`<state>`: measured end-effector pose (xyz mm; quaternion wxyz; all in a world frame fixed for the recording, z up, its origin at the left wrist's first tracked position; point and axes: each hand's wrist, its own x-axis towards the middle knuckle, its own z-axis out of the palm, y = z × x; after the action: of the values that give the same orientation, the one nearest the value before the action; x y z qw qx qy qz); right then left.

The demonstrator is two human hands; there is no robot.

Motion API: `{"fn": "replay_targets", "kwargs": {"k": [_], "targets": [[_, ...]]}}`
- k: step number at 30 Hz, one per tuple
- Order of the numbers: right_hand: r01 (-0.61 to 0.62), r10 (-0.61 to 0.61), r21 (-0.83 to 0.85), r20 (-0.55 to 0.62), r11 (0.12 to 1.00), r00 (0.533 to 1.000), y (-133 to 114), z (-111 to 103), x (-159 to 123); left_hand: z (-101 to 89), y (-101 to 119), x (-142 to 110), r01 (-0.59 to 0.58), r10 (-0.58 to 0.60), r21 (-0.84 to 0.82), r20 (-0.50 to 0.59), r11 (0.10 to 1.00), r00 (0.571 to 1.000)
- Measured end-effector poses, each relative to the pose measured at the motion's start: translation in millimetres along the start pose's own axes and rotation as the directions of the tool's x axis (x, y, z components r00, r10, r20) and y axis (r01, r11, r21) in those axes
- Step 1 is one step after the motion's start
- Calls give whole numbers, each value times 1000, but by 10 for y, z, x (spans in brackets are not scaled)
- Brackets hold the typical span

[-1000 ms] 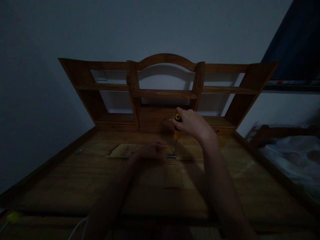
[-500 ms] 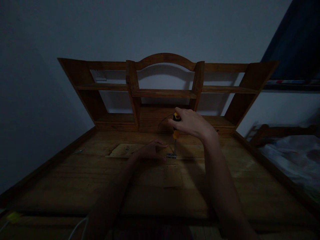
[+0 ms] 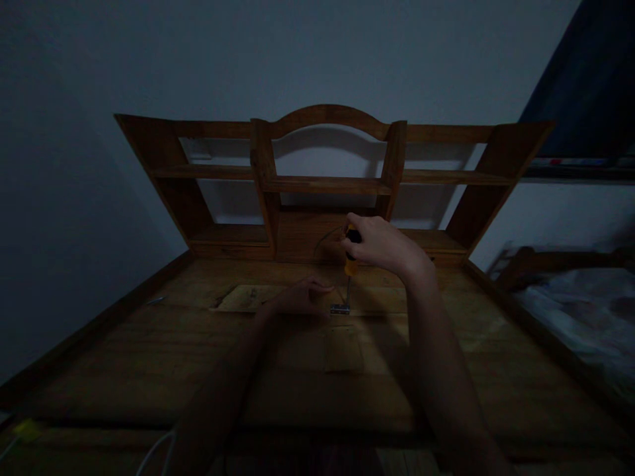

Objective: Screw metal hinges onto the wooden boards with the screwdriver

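My right hand point(image 3: 380, 244) is closed around the yellow-and-black handle of a screwdriver point(image 3: 350, 266). The screwdriver stands nearly upright, and its thin shaft runs down to a small metal hinge point(image 3: 340, 309). That hinge lies at the front edge of a long light wooden strip point(image 3: 243, 299) in the desktop. My left hand point(image 3: 296, 297) rests low over the strip, just left of the hinge, thumb and forefinger apart; I cannot tell whether its fingertips touch the metal. In front of the hinge a squarish patch point(image 3: 343, 350) shows in the wood.
The wooden desktop point(image 3: 198, 363) carries a shelf unit point(image 3: 325, 185) along its back, against the wall. A small shiny thin object point(image 3: 155, 300) lies at the left. White cable point(image 3: 155, 449) and a yellow item point(image 3: 27, 430) are near the front left. A bed frame point(image 3: 560, 259) stands at the right.
The screwdriver handle has tipped slightly to the right and the right fingers have shifted on it. The left hand and the hinge look unmoved.
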<state>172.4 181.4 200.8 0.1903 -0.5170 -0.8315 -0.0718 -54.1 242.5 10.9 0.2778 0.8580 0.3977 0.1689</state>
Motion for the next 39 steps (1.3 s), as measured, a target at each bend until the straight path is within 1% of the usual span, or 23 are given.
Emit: {"fn": "replay_targets", "kwargs": {"k": [4, 10, 15, 21, 27, 32, 37, 39], "targets": [[-70, 69, -42, -27, 997, 997, -1, -10, -13, 12, -23, 8, -23, 22, -5, -11, 1000, 1000], [2, -3, 41, 24, 999, 1000, -3, -40, -45, 25, -48, 13, -28, 28, -11, -16, 1000, 999], [-72, 71, -33, -26, 997, 997, -9, -8, -28, 26, -53, 13, -55, 54, -12, -30, 998, 998], [25, -24, 31, -8, 999, 1000, 33, -6, -30, 43, -83, 16, -38, 38, -14, -37, 999, 999], [-54, 52, -41, -40, 998, 998, 9, -13, -39, 39, -67, 16, -43, 42, -27, -44, 999, 998], [21, -20, 39, -16, 999, 1000, -4, -29, -39, 42, -75, 21, -42, 42, -12, -38, 999, 998], [-67, 65, -50, -44, 996, 997, 17, -7, -26, 44, -92, 27, -27, 26, -9, -32, 1000, 999], [-55, 53, -43, -40, 998, 998, 35, 0, -21, 40, -85, 22, -30, 29, -9, -24, 1000, 999]]}}
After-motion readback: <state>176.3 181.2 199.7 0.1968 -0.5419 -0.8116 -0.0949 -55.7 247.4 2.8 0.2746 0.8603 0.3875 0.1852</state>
